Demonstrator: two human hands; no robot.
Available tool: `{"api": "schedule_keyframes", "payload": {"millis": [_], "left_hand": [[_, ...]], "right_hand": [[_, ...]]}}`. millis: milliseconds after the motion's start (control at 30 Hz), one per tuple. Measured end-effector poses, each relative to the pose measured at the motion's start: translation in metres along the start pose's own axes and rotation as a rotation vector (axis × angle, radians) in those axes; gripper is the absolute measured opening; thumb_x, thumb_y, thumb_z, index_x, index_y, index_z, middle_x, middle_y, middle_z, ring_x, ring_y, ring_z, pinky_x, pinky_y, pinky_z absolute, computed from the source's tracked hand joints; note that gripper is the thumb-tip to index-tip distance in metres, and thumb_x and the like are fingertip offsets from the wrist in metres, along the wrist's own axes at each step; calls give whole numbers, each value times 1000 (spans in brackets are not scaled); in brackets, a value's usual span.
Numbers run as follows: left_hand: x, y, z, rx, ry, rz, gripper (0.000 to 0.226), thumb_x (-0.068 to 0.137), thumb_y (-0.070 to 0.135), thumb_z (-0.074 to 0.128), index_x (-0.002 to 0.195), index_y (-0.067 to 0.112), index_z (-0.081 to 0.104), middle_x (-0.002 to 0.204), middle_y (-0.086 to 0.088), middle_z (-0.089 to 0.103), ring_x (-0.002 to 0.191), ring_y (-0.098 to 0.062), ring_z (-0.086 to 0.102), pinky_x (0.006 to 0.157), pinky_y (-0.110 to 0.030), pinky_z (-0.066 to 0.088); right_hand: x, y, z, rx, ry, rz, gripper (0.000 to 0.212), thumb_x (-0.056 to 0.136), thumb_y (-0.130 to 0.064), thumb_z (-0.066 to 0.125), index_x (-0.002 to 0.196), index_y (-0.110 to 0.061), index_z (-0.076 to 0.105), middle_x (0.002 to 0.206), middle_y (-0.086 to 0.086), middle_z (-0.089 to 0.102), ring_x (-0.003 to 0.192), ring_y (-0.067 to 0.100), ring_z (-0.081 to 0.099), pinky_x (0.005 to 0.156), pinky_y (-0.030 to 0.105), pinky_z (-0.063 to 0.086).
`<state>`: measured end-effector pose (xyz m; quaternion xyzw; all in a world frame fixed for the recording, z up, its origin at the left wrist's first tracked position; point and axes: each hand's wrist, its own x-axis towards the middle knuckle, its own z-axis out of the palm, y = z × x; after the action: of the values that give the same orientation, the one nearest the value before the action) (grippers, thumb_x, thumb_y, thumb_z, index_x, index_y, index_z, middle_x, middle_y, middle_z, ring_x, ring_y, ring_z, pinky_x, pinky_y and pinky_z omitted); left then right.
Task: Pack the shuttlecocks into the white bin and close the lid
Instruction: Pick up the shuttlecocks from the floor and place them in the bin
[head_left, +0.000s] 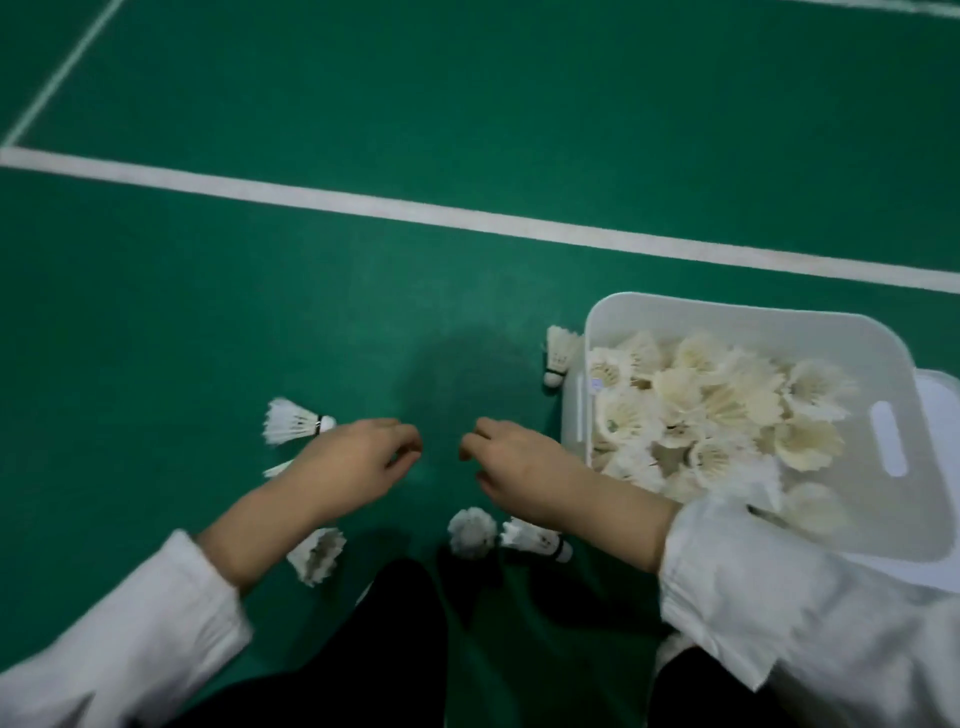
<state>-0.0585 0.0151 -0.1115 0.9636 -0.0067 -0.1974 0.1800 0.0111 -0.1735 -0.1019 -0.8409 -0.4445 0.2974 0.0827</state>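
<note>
The white bin stands open on the green floor at the right, filled with several feather shuttlecocks. Loose shuttlecocks lie around it: one against the bin's left wall, one at the left, one under my left forearm, two below my right wrist. My left hand and my right hand hover side by side over bare floor, fingers loosely curled, nothing held. A white feather tip pokes out from under my left hand.
A flat white lid lies partly under the bin at the right edge. White court lines cross the green floor beyond the bin. My dark trouser legs fill the bottom of the view.
</note>
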Motion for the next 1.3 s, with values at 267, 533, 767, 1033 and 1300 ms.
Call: {"api": "schedule_keyframes", "payload": {"millis": [267, 533, 767, 1033, 1300], "left_hand": [[-46, -82, 38, -106, -27, -279, 17, 92, 28, 50, 102, 22, 62, 103, 1, 65, 90, -20, 60, 75, -31, 48], [-81, -99, 78, -74, -178, -353, 32, 89, 42, 51, 114, 23, 53, 117, 4, 55, 106, -17, 53, 80, -28, 43], [-81, -84, 110, 58, -69, -379, 17, 81, 23, 63, 93, 11, 59, 94, -8, 59, 85, -27, 57, 62, -36, 53], [-75, -94, 84, -367, 275, -662, 18, 89, 17, 56, 100, 5, 64, 120, -9, 41, 90, -28, 57, 89, -30, 41], [-57, -101, 98, -678, 358, -845, 13, 84, 22, 64, 91, 12, 67, 100, -6, 63, 94, -23, 57, 82, -29, 42]], "right_hand": [[38, -18, 62, 27, -226, 189, 39, 94, -29, 46, 123, -2, 45, 122, 19, 50, 113, 35, 51, 92, 38, 41], [60, -30, 102, -118, -327, 314, 53, 91, -42, 48, 128, -5, 40, 127, 17, 47, 117, 35, 49, 90, 42, 45], [65, -39, 115, -213, -411, 364, 52, 86, -18, 59, 130, -5, 34, 127, 17, 43, 115, 34, 50, 86, 38, 48], [82, -41, 90, -128, -308, 263, 40, 89, -26, 51, 122, -4, 49, 123, 17, 46, 113, 36, 46, 93, 40, 42], [90, -38, 64, 97, 87, 159, 34, 96, -35, 45, 97, -4, 60, 100, 13, 59, 91, 31, 56, 74, 36, 42]]}}
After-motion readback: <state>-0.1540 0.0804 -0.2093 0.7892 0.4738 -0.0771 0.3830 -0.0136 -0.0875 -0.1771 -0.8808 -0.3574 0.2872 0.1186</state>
